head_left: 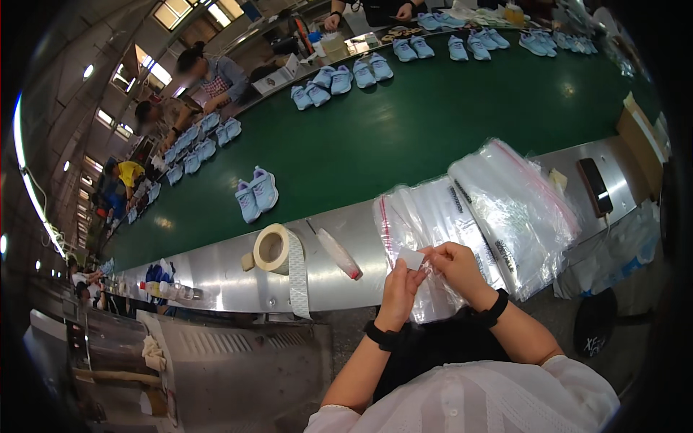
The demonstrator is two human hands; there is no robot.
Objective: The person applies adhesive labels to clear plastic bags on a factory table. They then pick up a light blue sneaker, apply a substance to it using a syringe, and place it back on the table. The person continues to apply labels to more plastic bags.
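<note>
Pinching with left hand [401,285], thumb up, fingers curled to the right. Meeting that grip just from its right with right hand [456,267], fingers bent inward, thumb drawn toward index finger. Rising to the grip from below with left forearm [363,370]; slanting in from lower right with right forearm [525,333]. Holding wrists well apart.

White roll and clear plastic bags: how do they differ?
The white roll is opaque and coiled round an open core; the clear plastic bags are see-through and lie flat. The roll is compact, while the bags spread wide. Both rest on the metal ledge and overhang its near edge.
</note>
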